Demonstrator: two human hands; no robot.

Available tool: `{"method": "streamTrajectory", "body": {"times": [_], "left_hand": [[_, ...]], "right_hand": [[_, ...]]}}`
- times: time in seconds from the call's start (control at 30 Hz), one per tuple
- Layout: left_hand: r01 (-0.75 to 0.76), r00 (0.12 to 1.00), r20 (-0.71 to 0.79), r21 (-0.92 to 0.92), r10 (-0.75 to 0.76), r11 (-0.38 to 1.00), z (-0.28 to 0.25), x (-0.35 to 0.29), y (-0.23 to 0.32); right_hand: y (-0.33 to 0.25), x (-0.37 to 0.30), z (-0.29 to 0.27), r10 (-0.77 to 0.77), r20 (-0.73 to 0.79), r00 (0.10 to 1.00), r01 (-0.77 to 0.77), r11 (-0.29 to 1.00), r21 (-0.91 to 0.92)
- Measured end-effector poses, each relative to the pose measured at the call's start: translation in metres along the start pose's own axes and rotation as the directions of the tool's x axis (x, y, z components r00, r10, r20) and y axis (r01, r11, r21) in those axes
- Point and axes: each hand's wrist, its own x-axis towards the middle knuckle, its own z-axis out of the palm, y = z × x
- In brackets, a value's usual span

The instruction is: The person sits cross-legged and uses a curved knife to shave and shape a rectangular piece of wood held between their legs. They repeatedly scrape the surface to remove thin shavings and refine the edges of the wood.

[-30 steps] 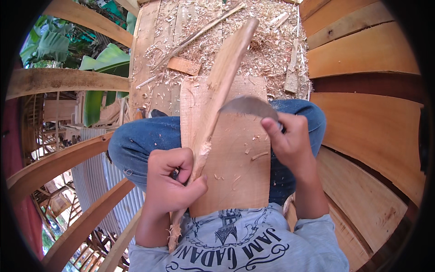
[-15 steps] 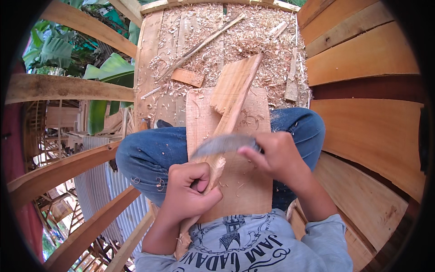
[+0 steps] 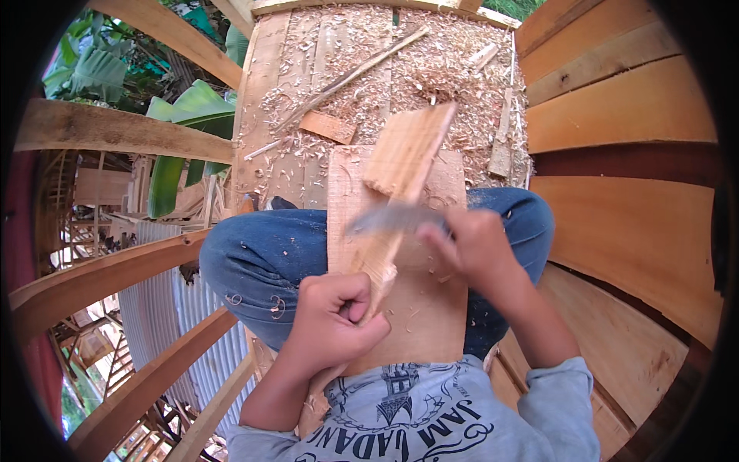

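Note:
My left hand (image 3: 335, 317) is closed round the narrow near end of a paddle-shaped piece of wood (image 3: 408, 146). Its wide flat end points away from me, and a rough notch marks the step to the narrow part. In my right hand (image 3: 479, 245) is a knife (image 3: 389, 219), its broad blade smeared by motion; the handle is mostly hidden by my fingers. The blade lies across the narrow part of the wood, just below the wide end. Under the piece, a flat board (image 3: 427, 327) rests over my lap between my knees.
Wood shavings (image 3: 446, 73) cover much of the plank floor (image 3: 258, 100) ahead. A long stick (image 3: 362, 68), a small offcut (image 3: 327, 127) and a narrow strip (image 3: 502, 135) lie there. Slatted wooden rails (image 3: 115, 127) stand at left, a plank wall (image 3: 623, 239) at right.
The knife in my right hand has slid away from me along the wood, toward its wide end. My left hand keeps its grip. The whole view has shifted slightly.

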Motion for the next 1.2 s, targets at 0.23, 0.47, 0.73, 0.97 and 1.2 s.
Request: {"method": "streamTrajectory", "body": {"times": [0.23, 0.47, 0.73, 0.97, 1.2], "left_hand": [[-0.017, 1.000, 0.005, 0.017, 0.016, 1.000, 0.001, 0.002, -0.002], [0.003, 1.000, -0.014, 0.002, -0.003, 1.000, 0.002, 0.002, -0.001], [-0.013, 1.000, 0.009, 0.019, 0.013, 1.000, 0.002, 0.003, -0.002], [0.028, 1.000, -0.009, 0.013, -0.028, 1.000, 0.005, 0.001, -0.001], [-0.001, 1.000, 0.020, 0.013, 0.000, 1.000, 0.002, 0.003, -0.002]], "right_hand": [[0.010, 0.015, -0.004, 0.118, -0.037, 0.992, -0.120, 0.991, -0.061], [0.017, 0.023, -0.014, 0.213, 0.025, 0.977, -0.214, 0.976, 0.031], [0.028, 0.025, -0.013, 0.264, 0.035, 0.964, -0.265, 0.963, 0.053], [0.025, 0.021, -0.007, 0.341, 0.021, 0.940, -0.340, 0.926, 0.167], [0.030, 0.005, 0.010, -0.029, -0.051, 0.998, 0.035, 0.992, 0.122]]}}
